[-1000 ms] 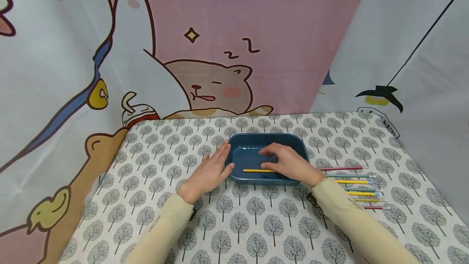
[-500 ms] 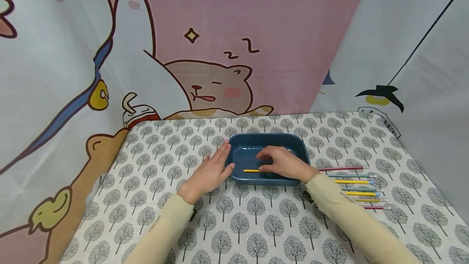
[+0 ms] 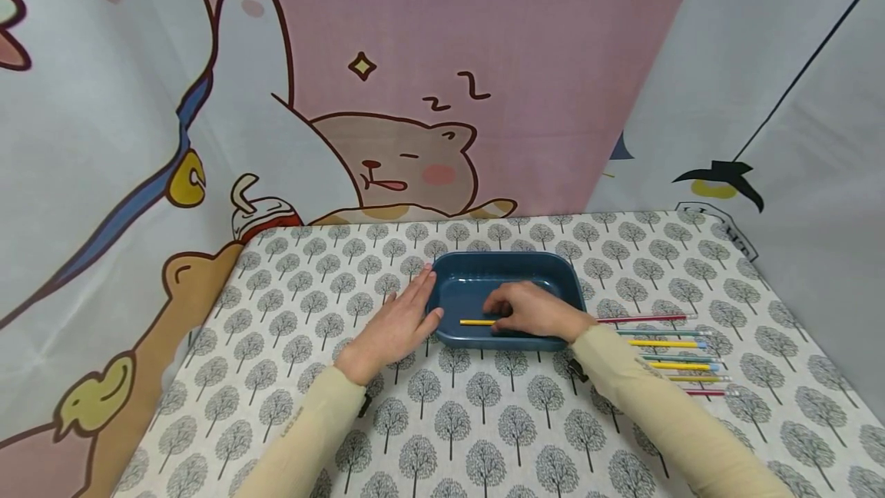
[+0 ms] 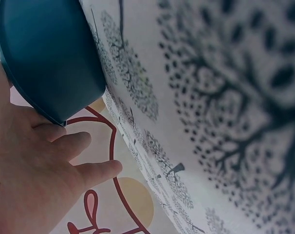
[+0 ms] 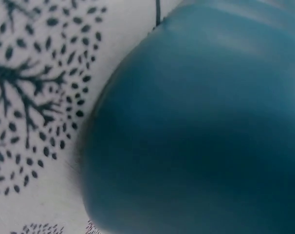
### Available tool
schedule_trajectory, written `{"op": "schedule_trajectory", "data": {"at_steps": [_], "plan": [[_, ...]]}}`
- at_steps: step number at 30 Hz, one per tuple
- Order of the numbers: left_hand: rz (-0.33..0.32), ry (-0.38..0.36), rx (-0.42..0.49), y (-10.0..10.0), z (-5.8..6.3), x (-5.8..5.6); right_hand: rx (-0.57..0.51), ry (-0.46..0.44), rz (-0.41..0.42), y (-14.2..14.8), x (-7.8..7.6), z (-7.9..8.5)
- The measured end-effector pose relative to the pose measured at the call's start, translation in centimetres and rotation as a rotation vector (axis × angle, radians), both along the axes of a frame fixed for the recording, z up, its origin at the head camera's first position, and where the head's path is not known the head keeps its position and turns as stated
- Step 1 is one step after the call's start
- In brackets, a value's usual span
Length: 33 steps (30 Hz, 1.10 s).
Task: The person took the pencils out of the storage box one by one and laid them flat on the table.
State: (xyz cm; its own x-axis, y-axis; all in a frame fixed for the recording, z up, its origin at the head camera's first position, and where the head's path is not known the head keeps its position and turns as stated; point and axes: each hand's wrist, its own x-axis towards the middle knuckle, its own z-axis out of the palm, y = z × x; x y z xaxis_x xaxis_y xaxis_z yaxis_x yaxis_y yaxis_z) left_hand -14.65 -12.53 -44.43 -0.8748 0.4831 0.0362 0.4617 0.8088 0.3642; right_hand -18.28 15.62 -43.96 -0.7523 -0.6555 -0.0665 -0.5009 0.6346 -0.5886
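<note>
A dark blue rectangular tray (image 3: 508, 343) sits on the table. In the head view, my left hand (image 3: 390, 329) rests at its left rim with fingers extended. The left wrist view shows that hand (image 4: 35, 170) with fingertips at the edge of the tray (image 4: 50, 58). My right hand (image 3: 535, 310) reaches down inside the tray. Its curled thumb and index finger pinch a yellow pencil (image 3: 477, 322), whose left end sticks out while the rest is hidden by the hand. The right wrist view is filled mostly by the blurred tray (image 5: 196, 126); no fingers show there.
To the right, several pencils lie in a row, among them a red pencil (image 3: 643, 318) and a yellow pencil (image 3: 667, 343); the right forearm covers their left ends. A tree-print cloth (image 3: 415, 436) covers the table. Behind it hangs a cartoon-printed curtain (image 3: 553, 83).
My right hand has shifted slightly left and lower into the tray, and its thumb and index finger have come closer together at the pencil. The left hand and tray stay in place.
</note>
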Motion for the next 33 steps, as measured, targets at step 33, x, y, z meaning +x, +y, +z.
{"op": "schedule_trajectory", "data": {"at_steps": [33], "plan": [[0.006, -0.011, -0.015, 0.13, 0.07, 0.01, 0.001, 0.077, -0.051, 0.42, 0.09, 0.18]]}}
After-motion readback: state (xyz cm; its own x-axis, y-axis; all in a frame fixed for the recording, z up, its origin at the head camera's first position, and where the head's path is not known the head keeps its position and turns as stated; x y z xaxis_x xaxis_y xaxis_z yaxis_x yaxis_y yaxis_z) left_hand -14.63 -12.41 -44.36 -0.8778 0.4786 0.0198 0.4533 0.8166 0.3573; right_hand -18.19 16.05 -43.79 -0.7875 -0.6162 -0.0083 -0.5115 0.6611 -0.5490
